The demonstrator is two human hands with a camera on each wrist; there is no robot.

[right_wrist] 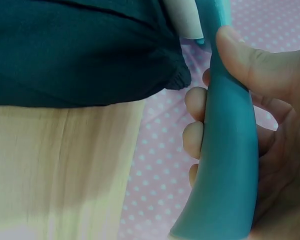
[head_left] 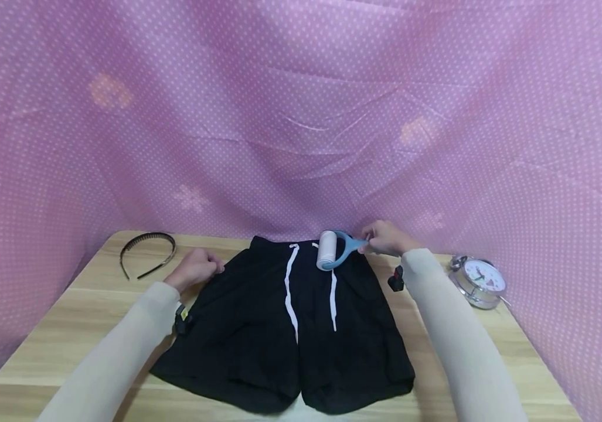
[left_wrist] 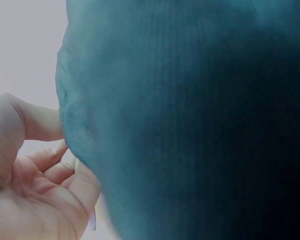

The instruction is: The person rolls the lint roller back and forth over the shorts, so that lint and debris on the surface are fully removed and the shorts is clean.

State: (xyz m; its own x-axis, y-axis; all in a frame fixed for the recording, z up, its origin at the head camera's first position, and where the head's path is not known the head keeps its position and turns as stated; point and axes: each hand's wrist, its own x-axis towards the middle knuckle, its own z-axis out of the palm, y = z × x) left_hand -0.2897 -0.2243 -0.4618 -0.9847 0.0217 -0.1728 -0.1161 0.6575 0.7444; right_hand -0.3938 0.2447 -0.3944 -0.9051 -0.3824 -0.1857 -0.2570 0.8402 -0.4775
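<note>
A pair of black shorts (head_left: pixel 258 316) with white drawstrings lies spread on the table, waistband toward the back. My left hand (head_left: pixel 197 269) pinches the shorts' left side edge below the waistband. In the left wrist view, dark cloth (left_wrist: pixel 180 120) fills most of the frame and covers the tips of that hand's thumb and fingers. My right hand (head_left: pixel 383 238) grips a lint roller by its blue handle (right_wrist: pixel 230 150), thumb along the top and fingers curled beneath. The lint roller's white roll (head_left: pixel 326 250) is over the shorts near the waistband, between the drawstrings and right side.
On the wooden table (head_left: pixel 58 328), a dark headband (head_left: pixel 148 237) lies at the back left. A silver alarm clock (head_left: pixel 479 282) rests at the right edge. Pink dotted cloth (head_left: pixel 301 117) hangs behind and around the table.
</note>
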